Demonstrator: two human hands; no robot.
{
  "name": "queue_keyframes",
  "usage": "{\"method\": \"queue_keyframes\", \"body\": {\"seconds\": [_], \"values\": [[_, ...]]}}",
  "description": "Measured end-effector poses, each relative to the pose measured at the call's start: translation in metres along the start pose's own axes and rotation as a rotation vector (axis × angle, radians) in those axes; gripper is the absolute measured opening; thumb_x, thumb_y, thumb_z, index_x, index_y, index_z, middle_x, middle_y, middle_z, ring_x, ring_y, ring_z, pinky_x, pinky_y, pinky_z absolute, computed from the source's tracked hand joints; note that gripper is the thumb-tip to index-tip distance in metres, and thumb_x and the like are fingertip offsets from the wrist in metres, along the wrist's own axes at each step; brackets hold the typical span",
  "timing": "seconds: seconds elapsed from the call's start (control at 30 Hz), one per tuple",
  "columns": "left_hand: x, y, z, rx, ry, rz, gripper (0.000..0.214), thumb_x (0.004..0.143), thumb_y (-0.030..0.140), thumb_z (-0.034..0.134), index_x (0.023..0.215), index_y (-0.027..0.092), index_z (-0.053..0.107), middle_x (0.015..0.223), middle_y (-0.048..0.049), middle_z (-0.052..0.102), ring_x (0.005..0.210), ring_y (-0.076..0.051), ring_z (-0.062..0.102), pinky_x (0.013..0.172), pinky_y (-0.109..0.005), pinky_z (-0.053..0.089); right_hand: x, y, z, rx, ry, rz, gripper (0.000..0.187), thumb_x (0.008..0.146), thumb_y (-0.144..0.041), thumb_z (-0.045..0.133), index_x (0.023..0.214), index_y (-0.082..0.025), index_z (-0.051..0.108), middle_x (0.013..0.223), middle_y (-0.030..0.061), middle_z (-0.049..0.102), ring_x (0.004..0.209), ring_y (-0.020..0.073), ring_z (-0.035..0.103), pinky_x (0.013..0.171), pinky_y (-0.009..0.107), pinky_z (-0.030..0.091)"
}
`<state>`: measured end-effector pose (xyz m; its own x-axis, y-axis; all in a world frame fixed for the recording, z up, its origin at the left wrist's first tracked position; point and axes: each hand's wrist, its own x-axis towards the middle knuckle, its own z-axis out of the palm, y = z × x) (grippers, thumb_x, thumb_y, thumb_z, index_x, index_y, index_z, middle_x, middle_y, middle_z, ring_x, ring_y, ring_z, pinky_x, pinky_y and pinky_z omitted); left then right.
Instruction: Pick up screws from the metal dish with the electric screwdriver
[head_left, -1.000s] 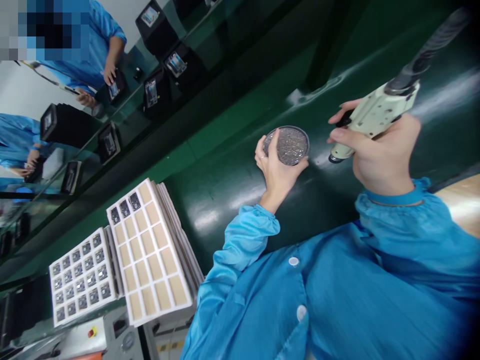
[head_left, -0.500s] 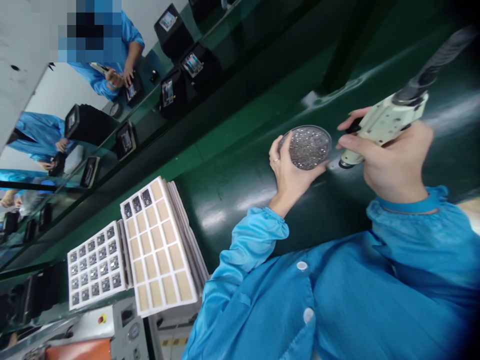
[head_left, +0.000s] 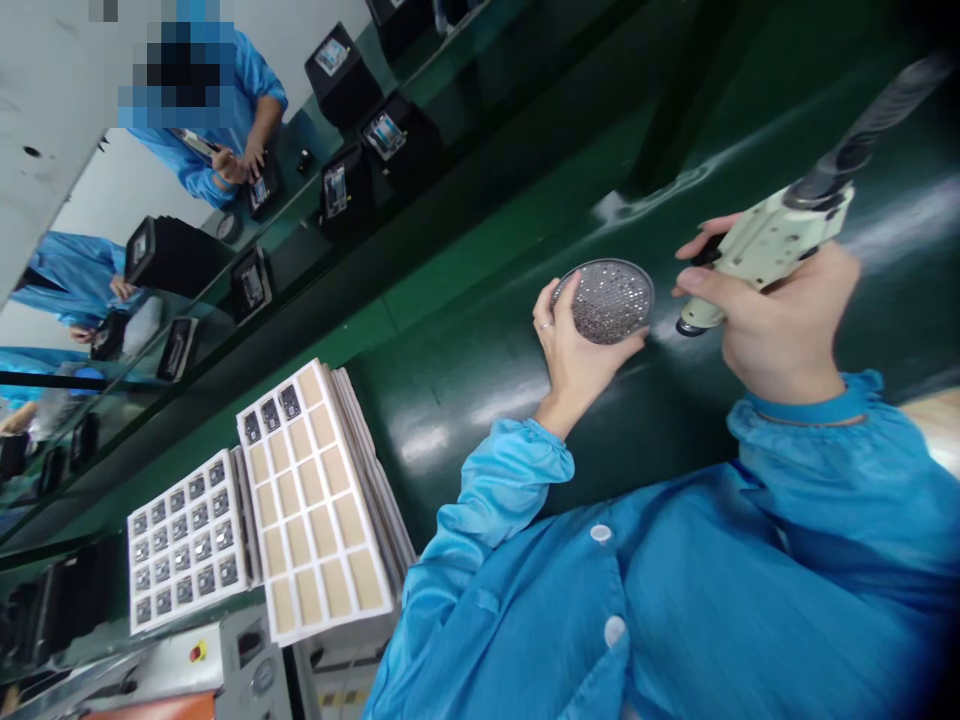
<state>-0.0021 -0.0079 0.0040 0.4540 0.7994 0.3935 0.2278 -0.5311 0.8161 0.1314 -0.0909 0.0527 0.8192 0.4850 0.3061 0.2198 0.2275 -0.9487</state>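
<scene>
Here: both hands full over the green belt.
Nearest, at lower left, a beige-celled tray (head_left: 315, 500) lies beside a filled tray (head_left: 184, 545) of small dark parts. The left hand (head_left: 574, 350) cups a round dish (head_left: 609, 300) of tiny screws, fingers curled round its rim, low over the belt (head_left: 465, 370). The right hand (head_left: 780, 320) is wrapped tight round a pale electric screwdriver (head_left: 772, 245), its tip just beside the dish. Farther off, black units (head_left: 390, 130) stand in a row, and a co-worker (head_left: 247, 95) in blue handles one.
</scene>
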Motion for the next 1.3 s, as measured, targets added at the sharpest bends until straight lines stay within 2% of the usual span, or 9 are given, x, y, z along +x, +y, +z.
{"method": "queue_keyframes", "body": {"seconds": [0.17,0.37,0.63,0.8,0.9,1.07,1.2,1.3], "values": [[0.001,0.002,-0.002,0.085,-0.021,-0.086,0.120,0.065,0.031,0.107,0.159,0.034,0.032,0.164,-0.0116,0.031,0.156,-0.031,0.036,0.133,-0.048,0.033,0.000,0.000,0.003,0.022,0.019,-0.015,0.046,0.066,-0.031,0.093,0.110,-0.026,0.081,0.096,0.0034,0.077,0.074,0.0204,0.069,0.067,0.040,0.060],[0.001,0.004,-0.003,0.086,-0.018,-0.103,0.129,0.065,0.031,0.108,0.162,0.038,0.023,0.166,-0.0115,0.030,0.157,-0.030,0.034,0.133,-0.050,0.031,0.002,0.001,0.006,0.030,0.062,-0.038,0.044,0.065,-0.030,0.093,0.107,-0.025,0.081,0.093,0.0025,0.077,0.071,0.0189,0.067,0.061,0.036,0.056],[0.003,0.001,-0.003,-0.003,0.071,-0.141,0.120,0.063,0.026,0.108,0.159,0.034,0.036,0.164,-0.0097,0.032,0.155,-0.028,0.036,0.133,-0.042,0.031,0.003,0.003,0.003,0.018,0.076,-0.068,0.044,0.066,-0.030,0.093,0.108,-0.024,0.081,0.094,0.0021,0.077,0.072,0.0182,0.068,0.063,0.036,0.058],[0.000,-0.002,-0.003,0.079,-0.040,-0.129,0.123,0.060,0.029,0.107,0.159,0.039,0.035,0.165,-0.0058,0.034,0.155,-0.030,0.038,0.133,-0.047,0.027,0.004,0.008,0.001,-0.012,0.082,-0.082,0.042,0.071,-0.036,0.092,0.110,-0.024,0.080,0.094,0.0018,0.076,0.073,0.0183,0.068,0.063,0.037,0.059],[-0.001,-0.006,-0.003,0.088,-0.012,-0.115,0.123,0.061,0.028,0.107,0.160,0.037,0.034,0.165,-0.0082,0.034,0.154,-0.030,0.037,0.132,-0.045,0.030,0.005,0.010,-0.001,-0.003,0.100,-0.094,0.042,0.071,-0.035,0.092,0.110,-0.024,0.080,0.094,0.0027,0.076,0.073,0.0183,0.068,0.064,0.037,0.059],[-0.003,-0.008,-0.001,0.102,-0.142,-0.082,0.134,0.058,0.032,0.109,0.164,0.042,0.028,0.164,-0.0074,0.036,0.154,-0.032,0.038,0.132,-0.050,0.027,0.007,0.015,-0.004,-0.033,0.092,-0.103,0.044,0.072,-0.035,0.092,0.112,-0.024,0.079,0.097,0.0033,0.076,0.077,0.0195,0.069,0.069,0.041,0.061],[0.002,-0.010,-0.004,0.024,-0.059,-0.113,0.127,0.062,0.026,0.107,0.163,0.035,0.029,0.164,-0.0099,0.033,0.154,-0.029,0.037,0.132,-0.044,0.029,0.007,0.020,-0.005,-0.032,0.102,-0.114,0.044,0.072,-0.035,0.093,0.112,-0.024,0.079,0.099,0.0035,0.076,0.081,0.0204,0.071,0.072,0.041,0.061],[0.013,-0.018,-0.014,0.022,0.026,-0.095,0.124,0.068,0.028,0.105,0.163,0.034,0.026,0.164,-0.0107,0.032,0.155,-0.028,0.035,0.133,-0.039,0.029,0.008,0.024,-0.005,-0.044,0.122,-0.130,0.045,0.073,-0.040,0.095,0.113,-0.025,0.079,0.100,0.0042,0.076,0.082,0.0220,0.072,0.073,0.043,0.061]]}}
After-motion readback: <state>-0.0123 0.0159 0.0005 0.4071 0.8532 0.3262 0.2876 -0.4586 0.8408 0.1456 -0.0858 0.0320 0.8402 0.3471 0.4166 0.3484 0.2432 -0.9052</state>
